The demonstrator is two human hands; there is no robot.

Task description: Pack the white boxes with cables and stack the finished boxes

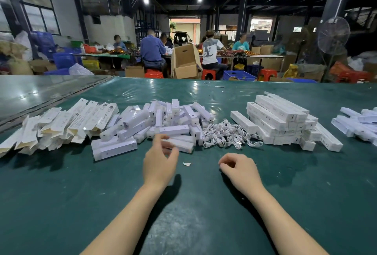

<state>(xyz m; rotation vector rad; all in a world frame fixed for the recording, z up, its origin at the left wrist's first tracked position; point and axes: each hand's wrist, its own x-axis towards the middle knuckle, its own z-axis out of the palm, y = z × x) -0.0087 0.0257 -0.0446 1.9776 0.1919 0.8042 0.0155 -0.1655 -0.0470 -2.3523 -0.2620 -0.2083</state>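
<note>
Left hand (160, 162): fingers apart, reaching for a box (180, 145) at twelve o'clock.
Right hand (238, 168): hovering loosely curled, empty.
Advice: be fetching a cable (226, 135) at one o'clock.

"Is the left hand (160, 159) gripping that box (179, 144)?"

"Can't tell. Its fingers (161, 137) are a blur right over it."

"And the flat sleeves (51, 126) on the left?"

"They're cut off at the edge of view. So is the pile of boxes (359, 122) at the far right of the bench (204, 203)."

"Can you read the print on the stacked boxes (279, 120)?"

"Too small. And the cables (226, 135) are one tangle, so there's no counting them."
</note>
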